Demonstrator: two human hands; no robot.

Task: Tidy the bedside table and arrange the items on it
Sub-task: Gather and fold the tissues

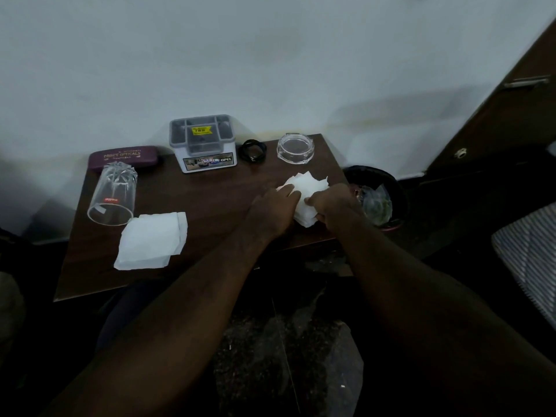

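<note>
On the dark wooden bedside table [210, 188] a bunch of white tissues [310, 188] lies near the right edge. My left hand [272, 209] rests flat on its left side with straight fingers. My right hand [334, 203] pinches the tissues' right side with curled fingers. A second folded white tissue [150, 240] lies at the front left. A clear drinking glass [112, 194] stands upside down beside it.
Along the wall stand a maroon spectacle case [123, 158], a grey and white organiser box [203, 144], a black coiled band [253, 150] and a clear glass ashtray [296, 147]. A black waste bin [376, 197] with rubbish stands on the floor right of the table.
</note>
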